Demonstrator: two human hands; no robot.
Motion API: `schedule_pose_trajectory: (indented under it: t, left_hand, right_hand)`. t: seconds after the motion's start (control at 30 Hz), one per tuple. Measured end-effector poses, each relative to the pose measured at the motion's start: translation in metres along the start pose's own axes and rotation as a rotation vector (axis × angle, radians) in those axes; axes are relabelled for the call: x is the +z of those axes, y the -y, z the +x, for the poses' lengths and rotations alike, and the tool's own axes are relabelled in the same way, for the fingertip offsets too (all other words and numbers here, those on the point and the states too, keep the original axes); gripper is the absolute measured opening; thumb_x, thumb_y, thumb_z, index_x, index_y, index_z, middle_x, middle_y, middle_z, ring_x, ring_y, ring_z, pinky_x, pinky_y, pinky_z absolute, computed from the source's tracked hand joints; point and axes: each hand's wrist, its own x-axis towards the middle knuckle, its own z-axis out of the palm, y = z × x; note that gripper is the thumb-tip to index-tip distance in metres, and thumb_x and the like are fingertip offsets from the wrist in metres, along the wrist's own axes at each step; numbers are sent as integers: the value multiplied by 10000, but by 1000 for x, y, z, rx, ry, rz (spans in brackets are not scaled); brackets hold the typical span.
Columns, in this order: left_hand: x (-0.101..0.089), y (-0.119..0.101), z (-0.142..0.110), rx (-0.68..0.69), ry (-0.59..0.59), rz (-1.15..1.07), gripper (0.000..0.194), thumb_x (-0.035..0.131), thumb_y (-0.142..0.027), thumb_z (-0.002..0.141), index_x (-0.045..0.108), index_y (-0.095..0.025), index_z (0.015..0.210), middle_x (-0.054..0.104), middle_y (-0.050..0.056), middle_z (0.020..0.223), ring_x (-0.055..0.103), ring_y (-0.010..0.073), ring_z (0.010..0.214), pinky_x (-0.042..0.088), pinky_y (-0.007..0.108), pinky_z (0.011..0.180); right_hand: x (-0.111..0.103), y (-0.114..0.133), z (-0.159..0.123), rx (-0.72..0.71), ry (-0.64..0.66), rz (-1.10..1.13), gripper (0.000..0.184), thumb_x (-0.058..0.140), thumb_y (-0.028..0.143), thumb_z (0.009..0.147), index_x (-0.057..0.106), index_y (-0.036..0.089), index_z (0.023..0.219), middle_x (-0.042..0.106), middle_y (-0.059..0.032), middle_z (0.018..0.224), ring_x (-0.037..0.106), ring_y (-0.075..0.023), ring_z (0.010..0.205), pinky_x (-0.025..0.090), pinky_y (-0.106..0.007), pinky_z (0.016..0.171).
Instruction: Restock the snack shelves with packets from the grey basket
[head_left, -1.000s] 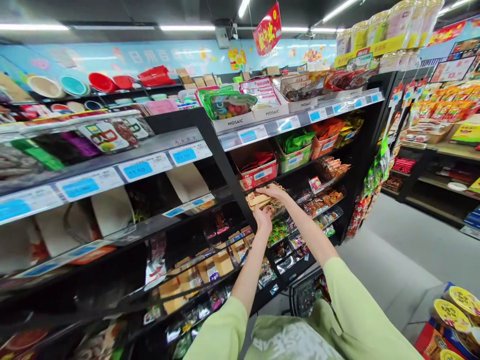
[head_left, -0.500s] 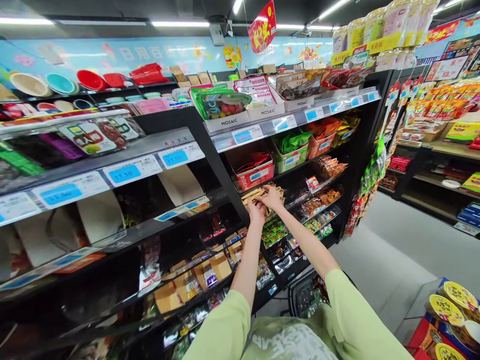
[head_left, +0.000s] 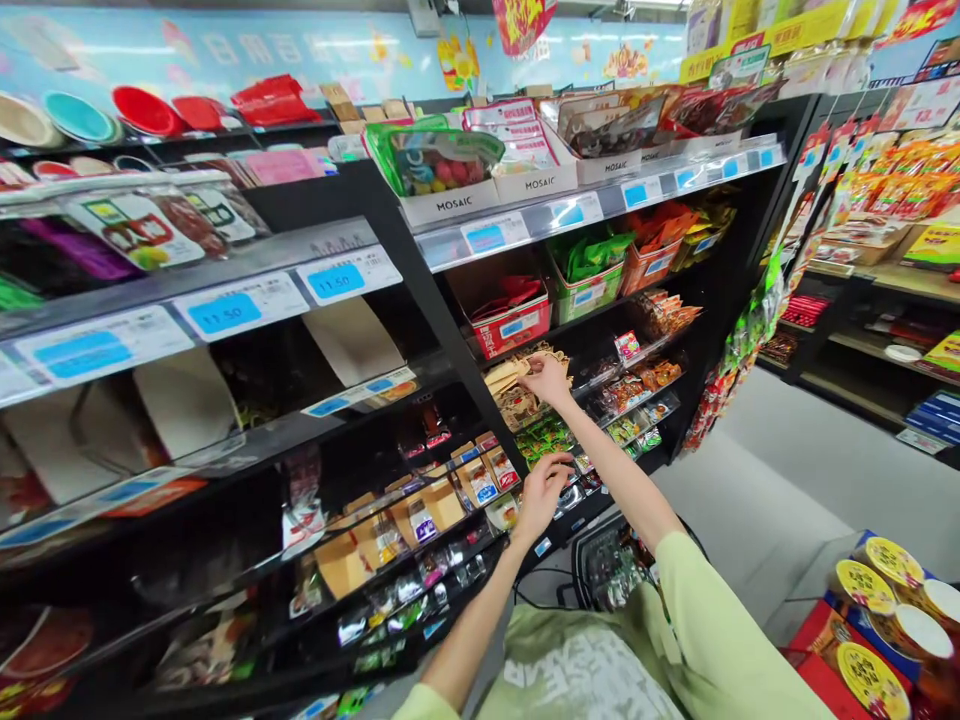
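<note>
At lower left of centre, open cardboard boxes [head_left: 337, 572] are lined up. Near the frame's centre, tan packets [head_left: 516, 402] are piled beneath a red box [head_left: 517, 328]. Lower down, the left hand [head_left: 541, 494] is held with fingers loosely bent and parted. The pile is touched by the right hand [head_left: 547, 380]; whether a packet is pinched cannot be told.

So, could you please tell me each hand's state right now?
Left hand: loosely open, nothing visible in it.
Right hand: at the flat tan packets; whether gripping cannot be told.
</note>
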Motion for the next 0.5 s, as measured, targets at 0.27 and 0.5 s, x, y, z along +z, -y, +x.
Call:
schedule_pose_trajectory:
  t: [0.27, 0.5]
  left_hand:
    - [15, 16, -57, -146, 422, 25, 366, 568, -455, 1003, 681, -166, 1197, 755, 113, 1061, 722, 207, 939, 568, 332, 863]
    - [15, 51, -122, -277, 702, 178, 308, 533, -386, 1025, 707, -213, 1211, 785, 80, 1105, 734, 215, 1012, 559, 329, 912]
  right_hand:
    - [-56, 0, -47, -128, 87, 299, 442, 804, 415, 843, 674, 170, 1188, 809, -84, 986, 794, -231, 944, 658, -389, 882]
    - [-167, -84, -127, 139, 226, 437, 536, 764, 499, 888, 611, 211, 1314, 820, -71, 973, 800, -214, 898, 662, -349, 814]
